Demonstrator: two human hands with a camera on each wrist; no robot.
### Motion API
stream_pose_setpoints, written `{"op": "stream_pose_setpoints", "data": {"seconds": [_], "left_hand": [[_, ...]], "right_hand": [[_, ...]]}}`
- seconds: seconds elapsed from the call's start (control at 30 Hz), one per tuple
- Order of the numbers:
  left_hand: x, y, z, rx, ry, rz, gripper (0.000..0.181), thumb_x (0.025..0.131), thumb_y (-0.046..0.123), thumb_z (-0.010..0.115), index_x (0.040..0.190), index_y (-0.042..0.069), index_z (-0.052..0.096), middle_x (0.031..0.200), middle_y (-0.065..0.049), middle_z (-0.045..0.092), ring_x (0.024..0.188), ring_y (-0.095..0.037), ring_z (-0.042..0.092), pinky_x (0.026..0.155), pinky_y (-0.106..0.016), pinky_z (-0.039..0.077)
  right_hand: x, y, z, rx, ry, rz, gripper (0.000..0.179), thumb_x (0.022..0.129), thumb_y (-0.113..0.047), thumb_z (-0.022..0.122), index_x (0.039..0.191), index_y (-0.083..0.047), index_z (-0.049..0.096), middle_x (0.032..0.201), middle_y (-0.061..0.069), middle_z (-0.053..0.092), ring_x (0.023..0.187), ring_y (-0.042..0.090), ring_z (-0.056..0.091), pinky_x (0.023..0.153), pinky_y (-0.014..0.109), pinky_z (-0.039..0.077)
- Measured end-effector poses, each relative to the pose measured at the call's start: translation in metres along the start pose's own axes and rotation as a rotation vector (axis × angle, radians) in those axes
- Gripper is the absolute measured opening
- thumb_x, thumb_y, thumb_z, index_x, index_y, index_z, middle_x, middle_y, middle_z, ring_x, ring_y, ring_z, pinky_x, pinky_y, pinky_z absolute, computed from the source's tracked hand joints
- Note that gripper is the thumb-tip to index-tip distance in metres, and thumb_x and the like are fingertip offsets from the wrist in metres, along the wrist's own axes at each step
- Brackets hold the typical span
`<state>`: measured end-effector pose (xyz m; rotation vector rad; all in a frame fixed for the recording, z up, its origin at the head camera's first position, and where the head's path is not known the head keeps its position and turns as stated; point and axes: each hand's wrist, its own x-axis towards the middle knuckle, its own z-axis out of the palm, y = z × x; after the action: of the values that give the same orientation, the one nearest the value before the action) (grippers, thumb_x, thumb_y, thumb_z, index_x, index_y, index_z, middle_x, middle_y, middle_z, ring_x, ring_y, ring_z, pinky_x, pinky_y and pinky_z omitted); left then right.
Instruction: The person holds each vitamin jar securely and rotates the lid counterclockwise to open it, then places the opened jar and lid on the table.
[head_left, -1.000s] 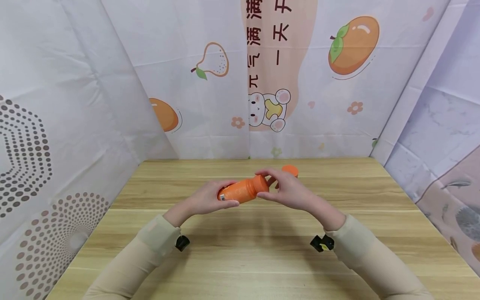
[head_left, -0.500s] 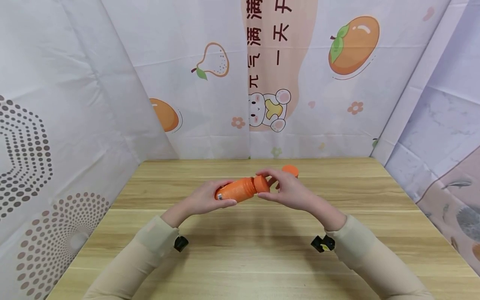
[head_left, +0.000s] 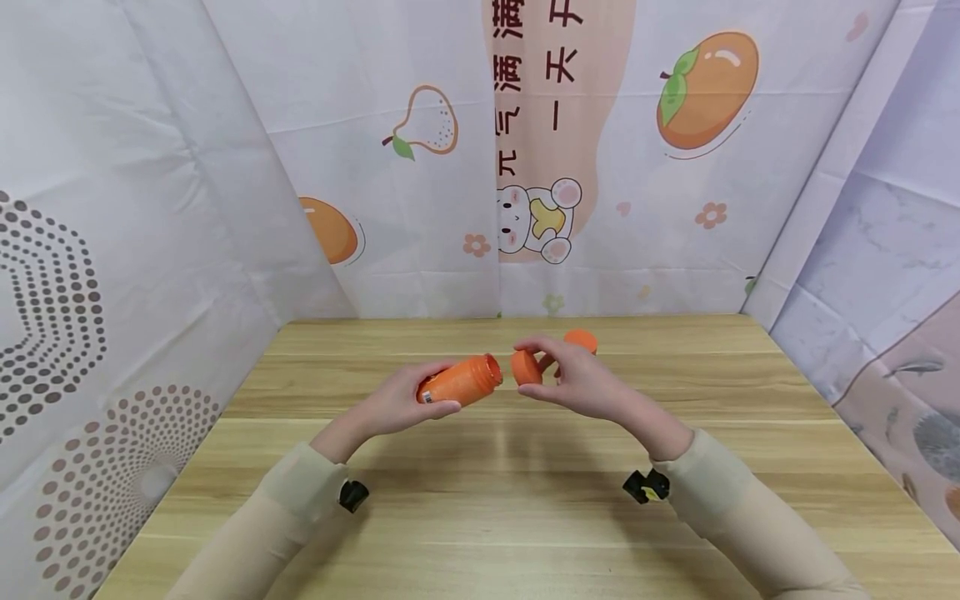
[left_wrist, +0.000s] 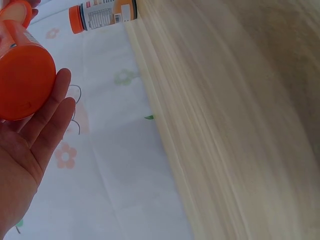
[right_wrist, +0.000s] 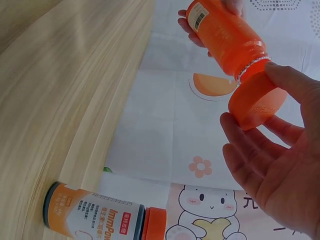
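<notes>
Tilted over the table, an orange plastic bottle (head_left: 459, 382) is gripped around its body by my left hand (head_left: 396, 402), its bare threaded mouth facing right. My right hand (head_left: 581, 382) pinches the orange screw cap (head_left: 525, 367) between thumb and fingers. A small gap separates cap and bottle mouth in the head view. The left wrist view shows the round base of the orange bottle (left_wrist: 25, 82) against the fingers. From the right wrist view, the cap (right_wrist: 255, 102) overlaps the threaded neck, with its embossed top visible.
Behind my right hand stands a second bottle (right_wrist: 100, 215) with a white and orange label and an orange cap (head_left: 581, 340); the hand hides most of it in the head view. Printed curtains (head_left: 420, 208) hang along the back and sides of the wooden table (head_left: 487, 517).
The orange bottle has come away from its cap, moving left and slightly down with my left hand. Its mouth is now exposed. My right hand, holding the cap, has barely moved.
</notes>
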<state>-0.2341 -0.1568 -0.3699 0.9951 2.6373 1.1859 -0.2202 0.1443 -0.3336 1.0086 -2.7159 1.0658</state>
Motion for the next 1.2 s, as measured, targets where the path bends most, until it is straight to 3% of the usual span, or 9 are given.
{"op": "stream_pose_setpoints", "data": {"seconds": [0.23, 0.4, 0.77, 1.0, 1.2], "left_hand": [[-0.009, -0.009, 0.000, -0.062, 0.024, 0.016, 0.050, 0.087, 0.039, 0.073, 0.132, 0.025, 0.057, 0.100, 0.006, 0.063, 0.083, -0.019, 0.059, 0.067, -0.037, 0.052], [-0.015, -0.014, 0.000, -0.071, 0.031, -0.027, 0.051, 0.087, 0.039, 0.073, 0.132, 0.021, 0.057, 0.100, 0.004, 0.063, 0.081, -0.020, 0.058, 0.066, -0.037, 0.051], [-0.022, -0.021, -0.003, -0.047, 0.065, -0.071, 0.053, 0.088, 0.033, 0.073, 0.135, 0.015, 0.055, 0.101, -0.001, 0.062, 0.079, -0.021, 0.055, 0.066, -0.037, 0.048], [-0.027, -0.026, -0.005, -0.077, 0.076, -0.093, 0.052, 0.088, 0.034, 0.073, 0.133, 0.017, 0.056, 0.102, -0.001, 0.063, 0.081, -0.022, 0.057, 0.067, -0.037, 0.049], [-0.029, -0.026, -0.009, -0.060, 0.089, -0.108, 0.054, 0.088, 0.033, 0.073, 0.134, 0.011, 0.054, 0.105, -0.004, 0.062, 0.083, -0.022, 0.057, 0.069, -0.038, 0.050]], "right_hand": [[0.001, 0.003, 0.000, -0.010, -0.008, -0.012, 0.056, 0.084, -0.021, 0.079, 0.133, -0.009, 0.054, 0.108, 0.000, 0.064, 0.089, 0.013, 0.061, 0.060, 0.028, 0.049], [0.002, 0.006, 0.001, -0.012, -0.016, 0.003, 0.056, 0.084, -0.023, 0.079, 0.131, -0.008, 0.053, 0.106, 0.001, 0.064, 0.087, 0.014, 0.061, 0.060, 0.029, 0.049], [0.013, 0.017, 0.012, -0.057, -0.007, 0.023, 0.052, 0.081, -0.019, 0.081, 0.124, -0.006, 0.055, 0.108, 0.001, 0.063, 0.091, 0.016, 0.062, 0.075, 0.035, 0.051], [0.025, 0.027, 0.022, -0.069, -0.061, 0.048, 0.052, 0.082, -0.027, 0.080, 0.125, -0.007, 0.058, 0.109, -0.001, 0.063, 0.090, 0.014, 0.059, 0.072, 0.030, 0.049], [0.039, 0.034, 0.031, -0.154, -0.099, 0.054, 0.053, 0.083, -0.033, 0.079, 0.125, -0.009, 0.059, 0.110, 0.000, 0.063, 0.087, 0.015, 0.060, 0.075, 0.030, 0.048]]}}
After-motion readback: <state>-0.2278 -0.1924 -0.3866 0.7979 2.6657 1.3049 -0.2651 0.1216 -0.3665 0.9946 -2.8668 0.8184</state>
